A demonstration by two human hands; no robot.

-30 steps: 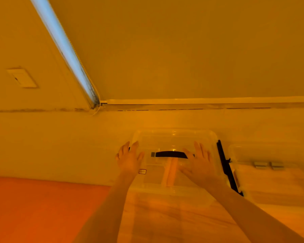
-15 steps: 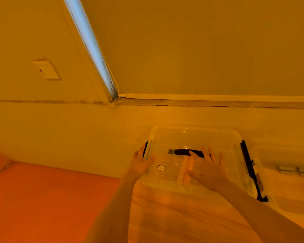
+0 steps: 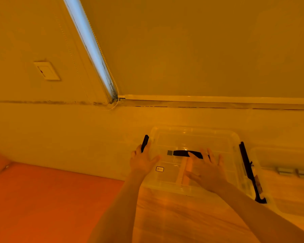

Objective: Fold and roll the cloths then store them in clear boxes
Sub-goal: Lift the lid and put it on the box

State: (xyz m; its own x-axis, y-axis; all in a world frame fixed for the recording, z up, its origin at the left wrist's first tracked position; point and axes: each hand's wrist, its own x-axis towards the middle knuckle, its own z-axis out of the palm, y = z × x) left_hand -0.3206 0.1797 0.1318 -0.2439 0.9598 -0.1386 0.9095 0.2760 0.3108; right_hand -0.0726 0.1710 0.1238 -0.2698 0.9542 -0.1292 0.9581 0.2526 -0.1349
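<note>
Both hands are working on the box (image 3: 195, 137): my left hand (image 3: 142, 161) is resting on its left edge, fingers fairly straight beside the left latch (image 3: 145, 143), gripping nothing that I can make out, and my right hand (image 3: 206, 170) is lying flat and spread on the lid (image 3: 167, 174), fingertips just over the black handle (image 3: 182, 153). I am judging this as the closing step, pressing the lid down and fastening the clasps. Something pale is showing through the lid by my right thumb; I cannot tell whether it is a rolled cloth. To do it well, I am wanting even pressure from the flat right palm so the lid seats all round, then the left latch swung up while the lid stays down, then the right latch (image 3: 247, 168), which is standing open along the right side. The box is sitting on the floor (image 3: 174, 220) near the wall. A second box (image 3: 288, 155) is lying just right of it, and an orange mat (image 3: 42, 199) well to the left.
</note>
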